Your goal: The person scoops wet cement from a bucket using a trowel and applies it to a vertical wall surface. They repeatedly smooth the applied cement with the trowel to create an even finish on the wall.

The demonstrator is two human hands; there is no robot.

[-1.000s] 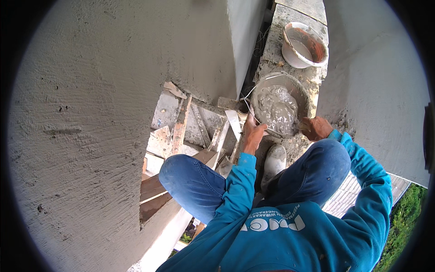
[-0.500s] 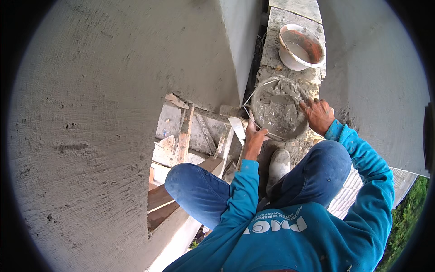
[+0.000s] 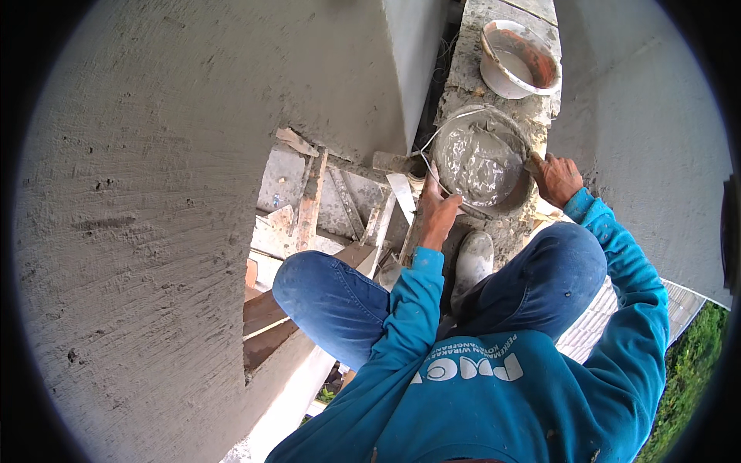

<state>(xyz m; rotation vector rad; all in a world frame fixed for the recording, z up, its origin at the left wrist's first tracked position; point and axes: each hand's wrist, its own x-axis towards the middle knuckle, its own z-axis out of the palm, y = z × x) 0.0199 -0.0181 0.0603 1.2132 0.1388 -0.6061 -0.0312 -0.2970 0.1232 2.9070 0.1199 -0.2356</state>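
Observation:
A round bucket (image 3: 505,207) of wet grey mortar (image 3: 482,166) stands on the narrow plank in front of me, its thin wire handle (image 3: 440,143) lying along the left side. My left hand (image 3: 440,212) grips the near left rim, thumb over the edge. On the right side of the rim, my right hand (image 3: 557,179) is closed with its fingertips over the edge; the underside of that grip is hidden. The mortar looks smooth and shiny in the middle, with a greyer coat around the bucket's inner wall.
A white basin (image 3: 505,81) with an orange-stained inside stands beyond the bucket. Plastered walls (image 3: 154,193) rise on both sides. To the left is an opening with wooden pieces (image 3: 312,197) and a pale flat blade-like piece (image 3: 401,194). My boot (image 3: 472,258) is just below the bucket.
My right hand has drawn back from over the mortar to the right rim. The mortar has shifted from lumpy to smoother and wetter-looking. My left hand keeps its hold; the view has shifted slightly.

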